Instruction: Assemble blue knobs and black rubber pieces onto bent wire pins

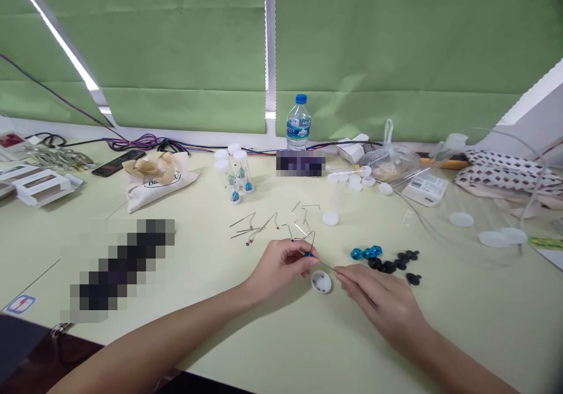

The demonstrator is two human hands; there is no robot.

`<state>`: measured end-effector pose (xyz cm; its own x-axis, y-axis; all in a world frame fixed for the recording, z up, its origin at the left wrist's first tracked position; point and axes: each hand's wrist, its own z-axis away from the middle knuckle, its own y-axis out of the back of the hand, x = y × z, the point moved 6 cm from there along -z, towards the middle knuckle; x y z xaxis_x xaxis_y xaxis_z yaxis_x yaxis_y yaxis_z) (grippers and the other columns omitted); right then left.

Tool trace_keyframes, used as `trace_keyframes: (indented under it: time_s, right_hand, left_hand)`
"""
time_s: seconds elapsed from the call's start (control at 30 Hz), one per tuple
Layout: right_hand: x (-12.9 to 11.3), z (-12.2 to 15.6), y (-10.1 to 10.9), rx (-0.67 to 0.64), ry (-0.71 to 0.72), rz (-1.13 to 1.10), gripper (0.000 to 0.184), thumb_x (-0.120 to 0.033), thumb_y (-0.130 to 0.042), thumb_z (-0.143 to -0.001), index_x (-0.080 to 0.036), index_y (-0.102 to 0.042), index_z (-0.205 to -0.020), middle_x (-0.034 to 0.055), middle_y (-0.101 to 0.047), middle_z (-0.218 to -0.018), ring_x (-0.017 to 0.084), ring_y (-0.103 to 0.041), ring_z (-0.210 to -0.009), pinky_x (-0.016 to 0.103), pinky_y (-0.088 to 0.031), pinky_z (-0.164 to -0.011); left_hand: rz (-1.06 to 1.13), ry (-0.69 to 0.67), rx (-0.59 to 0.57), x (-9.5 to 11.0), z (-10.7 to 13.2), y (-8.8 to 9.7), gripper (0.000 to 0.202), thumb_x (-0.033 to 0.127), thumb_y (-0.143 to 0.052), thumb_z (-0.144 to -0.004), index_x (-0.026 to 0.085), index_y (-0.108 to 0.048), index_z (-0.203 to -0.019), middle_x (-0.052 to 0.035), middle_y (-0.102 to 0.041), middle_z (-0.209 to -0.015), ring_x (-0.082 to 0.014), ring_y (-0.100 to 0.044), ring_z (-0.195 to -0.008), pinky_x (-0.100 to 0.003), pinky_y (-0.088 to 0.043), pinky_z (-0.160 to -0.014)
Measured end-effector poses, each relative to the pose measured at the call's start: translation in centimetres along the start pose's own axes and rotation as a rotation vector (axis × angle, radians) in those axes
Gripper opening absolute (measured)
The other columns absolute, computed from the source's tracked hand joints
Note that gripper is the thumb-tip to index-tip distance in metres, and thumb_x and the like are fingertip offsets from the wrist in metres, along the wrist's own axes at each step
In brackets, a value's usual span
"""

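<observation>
Ball point(308, 254), blue, sits pinched in the left hand point(278, 266).

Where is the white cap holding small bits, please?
In the head view, the white cap lies on the table, slightly right of centre, between the left hand and the right hand.

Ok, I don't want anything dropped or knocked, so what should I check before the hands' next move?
1. Blue piece held in the left hand: ok.
2. Thin metal rod gripped by the right hand: ok.
3. Rod tip seated in the blue piece: cannot tell, too small.
4. White cap open side up, small parts inside: ok.
5. Bent metal wires gathered neatly: not ok, scattered beyond the left hand.
6. Spare blue pieces on hand: ok, beside the black pieces.
</observation>
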<state>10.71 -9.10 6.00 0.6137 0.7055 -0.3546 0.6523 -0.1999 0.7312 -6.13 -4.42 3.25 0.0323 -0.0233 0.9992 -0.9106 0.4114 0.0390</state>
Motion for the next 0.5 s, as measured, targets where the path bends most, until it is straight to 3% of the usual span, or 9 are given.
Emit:
trace_keyframes:
  time_s: [0.2,0.3,0.43,0.5]
  right_hand:
    - [0.8,-0.2,-0.4,-0.112,-0.183,-0.141,0.022,-0.020,-0.044,-0.098,-0.019,-0.063,-0.087,-0.0013,-0.063,-0.061,0.011,-0.059,-0.049,0.022,-0.050,-0.046]
    - [1.4,-0.2,-0.8,-0.172,-0.334,-0.253,0.029,-0.026,-0.042,-0.099,-0.019,-0.061,-0.079,-0.0017,-0.061,-0.058,0.011,-0.059,-0.047,0.021,-0.050,-0.044]
    - [2.3,0.4,-1.9,-0.251,-0.600,-0.565,0.037,-0.039,-0.045,-0.097,-0.018,-0.059,-0.071,-0.0008,-0.057,-0.055,0.011,-0.056,-0.045,0.022,-0.048,-0.042]
    - [2.5,0.6,-2.2,-0.283,-0.647,-0.643,0.038,-0.040,-0.045,-0.097,-0.017,-0.060,-0.070,-0.0004,-0.056,-0.055,0.011,-0.056,-0.045,0.022,-0.047,-0.041]
  left_hand:
    - [-0.018,-0.032,0.017,-0.1,0.0,0.0,0.007,0.020,-0.066,-0.079,0.017,-0.070,-0.083,-0.0012,-0.062,-0.075,-0.0116,-0.057,-0.061,-0.026,-0.050,-0.065]
    - [-0.049,-0.067,0.006,0.0,0.2,-0.1,0.009,0.023,-0.066,-0.080,0.018,-0.071,-0.085,-0.0024,-0.064,-0.078,-0.0126,-0.058,-0.063,-0.026,-0.052,-0.065]
    - [-0.098,-0.151,-0.009,0.7,0.5,-0.3,0.016,0.031,-0.066,-0.083,0.017,-0.072,-0.084,-0.0051,-0.065,-0.082,-0.0133,-0.059,-0.067,-0.026,-0.053,-0.064]
    - [-0.118,-0.164,-0.002,1.0,0.7,-0.2,0.018,0.033,-0.065,-0.084,0.017,-0.072,-0.082,-0.0062,-0.066,-0.082,-0.0137,-0.060,-0.067,-0.026,-0.052,-0.063]
